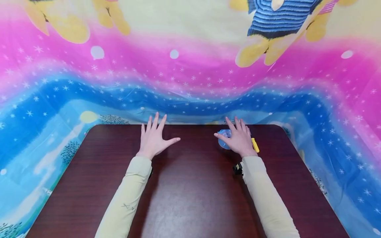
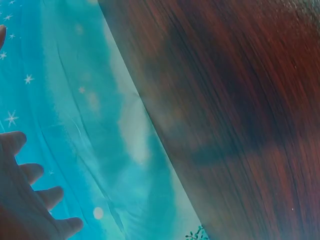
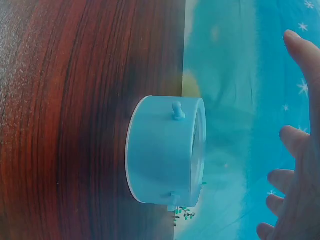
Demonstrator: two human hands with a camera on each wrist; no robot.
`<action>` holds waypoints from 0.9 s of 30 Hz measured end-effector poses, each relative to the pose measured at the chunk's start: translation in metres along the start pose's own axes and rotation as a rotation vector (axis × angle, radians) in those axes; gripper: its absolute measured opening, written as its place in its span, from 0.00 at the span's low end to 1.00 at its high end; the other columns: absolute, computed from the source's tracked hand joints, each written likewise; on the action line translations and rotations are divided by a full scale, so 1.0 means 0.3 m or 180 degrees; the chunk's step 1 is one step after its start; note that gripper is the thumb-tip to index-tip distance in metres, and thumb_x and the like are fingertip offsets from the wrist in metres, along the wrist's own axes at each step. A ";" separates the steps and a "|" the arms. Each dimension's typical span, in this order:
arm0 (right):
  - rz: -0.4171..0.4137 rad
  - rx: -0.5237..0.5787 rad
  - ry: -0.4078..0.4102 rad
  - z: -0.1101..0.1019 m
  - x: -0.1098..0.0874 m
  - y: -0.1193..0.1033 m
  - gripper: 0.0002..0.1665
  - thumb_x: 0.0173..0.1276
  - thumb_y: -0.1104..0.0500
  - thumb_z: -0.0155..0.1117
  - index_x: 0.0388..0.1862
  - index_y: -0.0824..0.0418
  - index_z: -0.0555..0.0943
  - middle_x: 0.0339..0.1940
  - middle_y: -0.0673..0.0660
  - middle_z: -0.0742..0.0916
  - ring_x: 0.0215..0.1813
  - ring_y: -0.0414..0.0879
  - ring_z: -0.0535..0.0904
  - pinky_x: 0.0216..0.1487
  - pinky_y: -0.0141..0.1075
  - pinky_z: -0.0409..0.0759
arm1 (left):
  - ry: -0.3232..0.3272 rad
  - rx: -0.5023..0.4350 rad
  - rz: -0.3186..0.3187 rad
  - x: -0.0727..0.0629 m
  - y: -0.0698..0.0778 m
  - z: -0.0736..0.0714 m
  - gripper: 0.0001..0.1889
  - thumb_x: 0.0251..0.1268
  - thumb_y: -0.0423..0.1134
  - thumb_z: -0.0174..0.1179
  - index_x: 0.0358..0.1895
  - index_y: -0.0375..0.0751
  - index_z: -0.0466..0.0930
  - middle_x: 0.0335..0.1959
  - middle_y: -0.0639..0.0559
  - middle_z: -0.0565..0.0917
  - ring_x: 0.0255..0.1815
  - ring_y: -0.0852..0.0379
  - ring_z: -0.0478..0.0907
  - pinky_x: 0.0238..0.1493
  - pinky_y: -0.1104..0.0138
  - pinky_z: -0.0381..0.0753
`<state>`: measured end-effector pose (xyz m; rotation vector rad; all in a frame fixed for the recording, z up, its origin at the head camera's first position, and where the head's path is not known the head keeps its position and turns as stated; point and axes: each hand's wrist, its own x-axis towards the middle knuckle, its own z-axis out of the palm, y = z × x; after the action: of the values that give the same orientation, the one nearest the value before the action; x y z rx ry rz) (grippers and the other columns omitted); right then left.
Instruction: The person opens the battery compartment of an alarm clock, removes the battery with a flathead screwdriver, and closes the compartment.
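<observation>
My left hand (image 1: pixel 152 140) is held out over the far left part of the table, fingers spread and thumb pointing right, with nothing in it. In the left wrist view its fingers (image 2: pixel 47 197) show at the lower left. My right hand (image 1: pixel 240 140), also with spread fingers, hovers over a light blue drum-shaped thing (image 3: pixel 162 150) with small pegs on its side, much like a small alarm clock. From the head view, the thumb and palm cover part of this. Beside that hand a yellow strip-like thing (image 1: pixel 255 145) sticks out, its other end hidden.
The dark brown wooden table (image 1: pixel 190 198) has its far edge just past the fingertips. A printed cloth (image 1: pixel 190 76) in pink and blue hangs behind it and along both sides. A black band (image 1: pixel 237 168) shows at the right wrist.
</observation>
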<state>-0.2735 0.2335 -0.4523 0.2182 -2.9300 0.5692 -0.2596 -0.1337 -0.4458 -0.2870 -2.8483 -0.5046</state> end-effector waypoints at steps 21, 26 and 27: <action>0.0269 0.0294 0.0002 -0.034 -0.021 0.039 0.51 0.73 0.31 0.56 0.80 0.65 0.60 0.76 0.71 0.67 0.74 0.71 0.60 0.71 0.67 0.57 | 0.0031 -0.0210 -0.0034 -0.005 0.047 0.035 0.61 0.52 0.83 0.53 0.84 0.50 0.50 0.80 0.41 0.58 0.79 0.38 0.51 0.75 0.37 0.40; 0.0330 0.0350 -0.0017 -0.034 -0.024 0.053 0.47 0.74 0.36 0.59 0.78 0.66 0.64 0.73 0.72 0.69 0.73 0.71 0.61 0.69 0.66 0.62 | 0.0057 -0.0235 -0.0030 -0.011 0.070 0.043 0.60 0.53 0.83 0.53 0.83 0.50 0.51 0.77 0.43 0.63 0.77 0.41 0.55 0.75 0.39 0.42; 0.0354 0.0362 -0.0018 -0.034 -0.024 0.056 0.45 0.75 0.37 0.59 0.77 0.67 0.65 0.73 0.72 0.70 0.72 0.71 0.62 0.68 0.66 0.63 | 0.0041 -0.0246 -0.0030 -0.013 0.075 0.045 0.60 0.53 0.83 0.53 0.83 0.50 0.51 0.77 0.43 0.63 0.77 0.41 0.55 0.76 0.40 0.42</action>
<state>-0.2682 0.2537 -0.4501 0.0698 -2.9319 0.7537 -0.2534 -0.1086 -0.4521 -0.2833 -2.8232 -0.6173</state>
